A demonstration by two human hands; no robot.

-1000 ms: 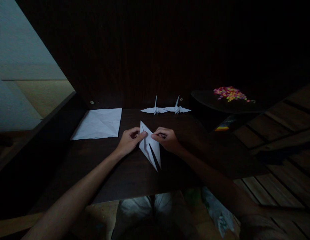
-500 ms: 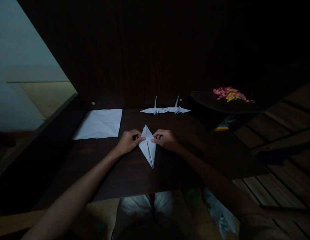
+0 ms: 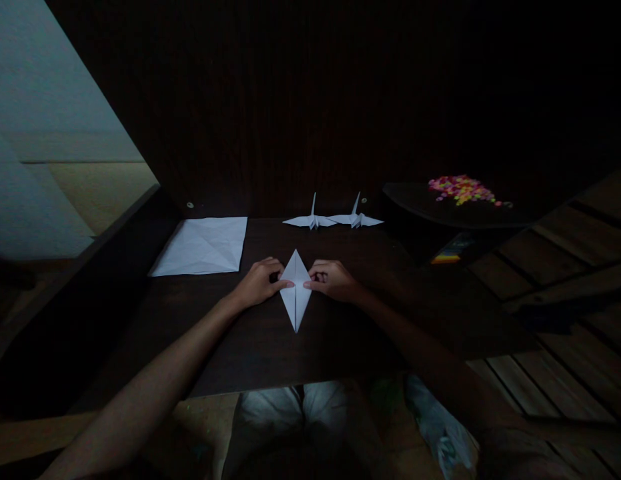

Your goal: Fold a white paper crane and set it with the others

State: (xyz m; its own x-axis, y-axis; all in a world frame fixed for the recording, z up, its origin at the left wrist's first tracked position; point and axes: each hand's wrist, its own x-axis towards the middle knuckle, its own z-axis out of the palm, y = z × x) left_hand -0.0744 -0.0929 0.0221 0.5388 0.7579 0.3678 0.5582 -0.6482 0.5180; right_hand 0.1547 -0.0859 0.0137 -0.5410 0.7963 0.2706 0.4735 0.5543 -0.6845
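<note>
A white sheet of paper folded into a narrow diamond (image 3: 296, 307) is held over the dark desk, one point towards me and one away. My left hand (image 3: 263, 280) grips its left corner, thumb on top and fingers curled beneath. On the right corner, my right hand (image 3: 333, 280) pinches in the same way. A crease or slit runs down the middle of the diamond. Beyond it stand two folded paper cranes, a left crane (image 3: 313, 221) and a right crane (image 3: 357, 219), their wings touching or overlapping.
A creased white paper sheet (image 3: 203, 247) lies at the desk's left. On a rounded dark shelf (image 3: 410, 200) at the right sits a heap of small colourful pieces (image 3: 463, 190). A dark panel (image 3: 270, 100) rises behind the desk (image 3: 240, 360). Below right is a plastic bag (image 3: 440, 427).
The folded paper has turned from a tilted position to a straight one, and its halves now lie more evenly together. Both hands still hold its sides.
</note>
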